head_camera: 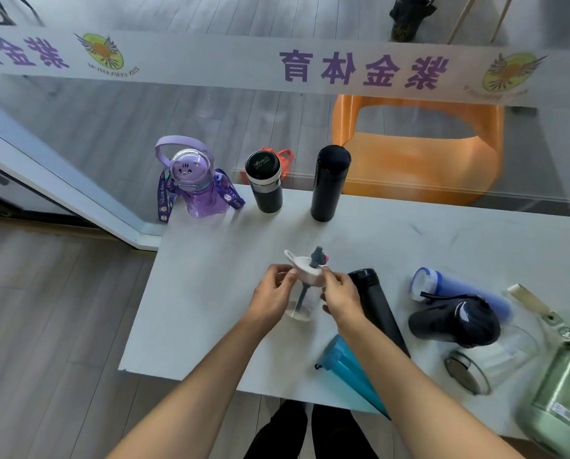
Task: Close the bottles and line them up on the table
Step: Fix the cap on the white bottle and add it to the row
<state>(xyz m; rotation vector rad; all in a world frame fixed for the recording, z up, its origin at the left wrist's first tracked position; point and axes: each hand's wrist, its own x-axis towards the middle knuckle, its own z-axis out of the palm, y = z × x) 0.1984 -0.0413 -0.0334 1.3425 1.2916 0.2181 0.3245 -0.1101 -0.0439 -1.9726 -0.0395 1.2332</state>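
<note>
- Bottles lined up along the far edge of the white table: purple cartoon bottle at the left corner, short black flask next, tall black flask after it, all upright and capped.
- Clear bottle upright near the table's middle, held between both hands, white straw lid sitting tilted on its mouth.
- Left hand curled round the clear bottle's side, fingertips up by the lid's rim.
- Right hand pinching the lid's right edge, fingers curled.
- Lying on their sides to the right: black bottle just beside the right hand, teal bottle under the right forearm, blue bottle, dark navy bottle.
- Glass jar and green glass bottle at the near right, blurred.
- Orange stool beyond the glass.
</note>
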